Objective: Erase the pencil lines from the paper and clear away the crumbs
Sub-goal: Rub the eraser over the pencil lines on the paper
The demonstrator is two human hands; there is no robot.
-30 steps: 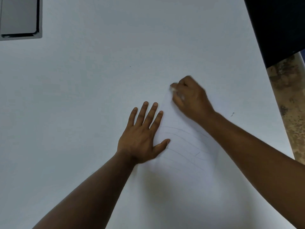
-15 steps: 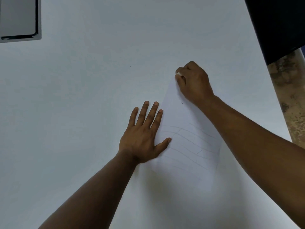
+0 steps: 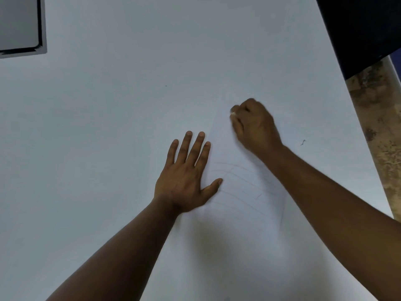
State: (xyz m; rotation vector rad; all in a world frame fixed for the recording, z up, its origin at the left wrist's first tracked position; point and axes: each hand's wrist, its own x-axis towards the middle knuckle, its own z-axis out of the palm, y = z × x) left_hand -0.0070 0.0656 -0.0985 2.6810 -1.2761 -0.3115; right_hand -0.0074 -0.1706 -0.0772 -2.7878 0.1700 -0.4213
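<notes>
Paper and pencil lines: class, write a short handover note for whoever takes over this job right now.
Left hand: flat, fingers straight, pressing the paper down at its left edge.
Right hand: fingers curled round a small white eraser, at the sheet's far end.
Done: the far end looks clean.
Left: faint curved pencil lines between the hands. One dark crumb lies on the table, right of the right wrist.

Two bare hands over the table
Left hand [image 3: 184,177] lies flat, fingers straight, thumb splayed; right hand [image 3: 255,127] is curled into a fist, fingertips pinched together, forearm angling toward the right edge
</notes>
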